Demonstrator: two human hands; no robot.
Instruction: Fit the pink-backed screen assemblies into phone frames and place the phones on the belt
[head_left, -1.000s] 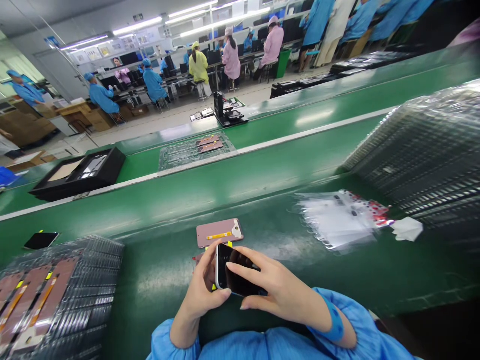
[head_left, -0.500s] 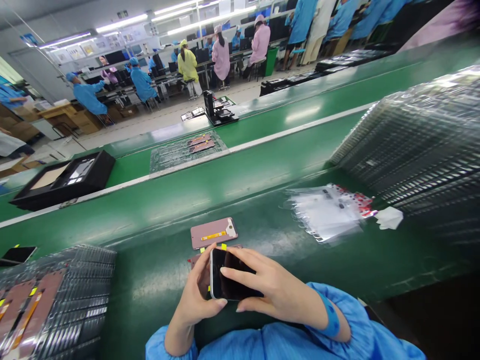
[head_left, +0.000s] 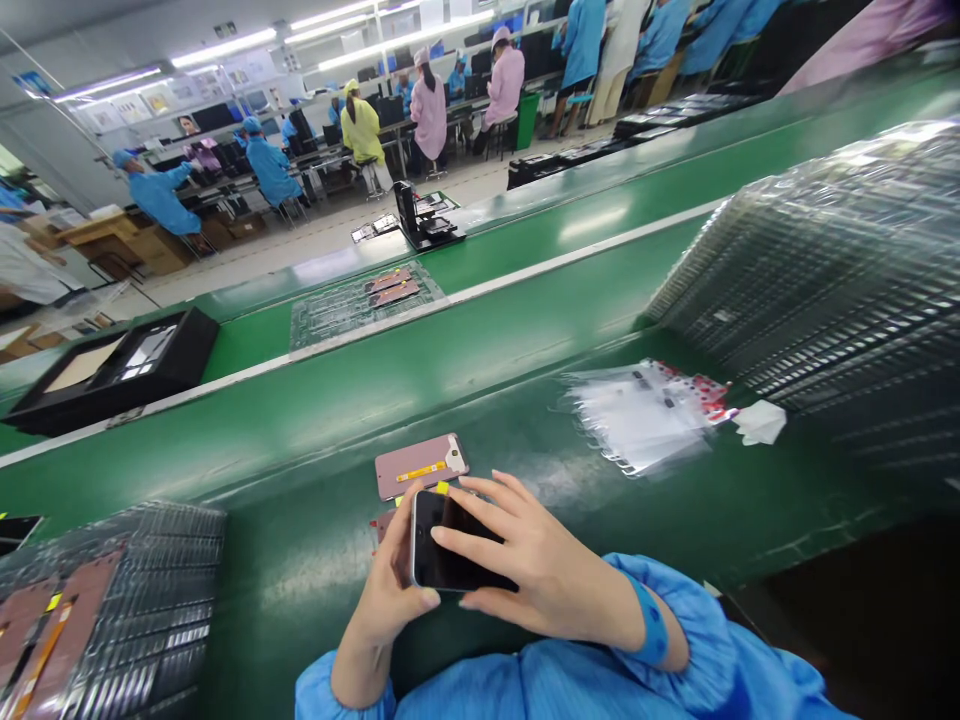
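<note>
A black phone (head_left: 439, 560) with a glossy dark screen is held just above the green bench (head_left: 315, 560), close to my body. My left hand (head_left: 390, 590) wraps its left edge, thumb on the lower corner. My right hand (head_left: 525, 560) grips its right side, with the fingers laid across the screen. Just beyond the phone a pink panel (head_left: 420, 465) with a yellow strip lies flat on the bench. A second pink piece (head_left: 384, 523) with yellow tabs shows partly under my left hand.
A stack of wrapped trays holding pink panels (head_left: 112, 600) stands at my left. A tall wrapped tray stack (head_left: 825, 290) fills the right. Clear film sheets (head_left: 645, 415) and a white wipe (head_left: 759, 422) lie before it. Beyond, the conveyor (head_left: 525, 300), a black box (head_left: 112, 365) and seated workers.
Both hands keep their hold on the phone. The view has drifted slightly, so everything sits a little further left and the phone a little lower in frame.
</note>
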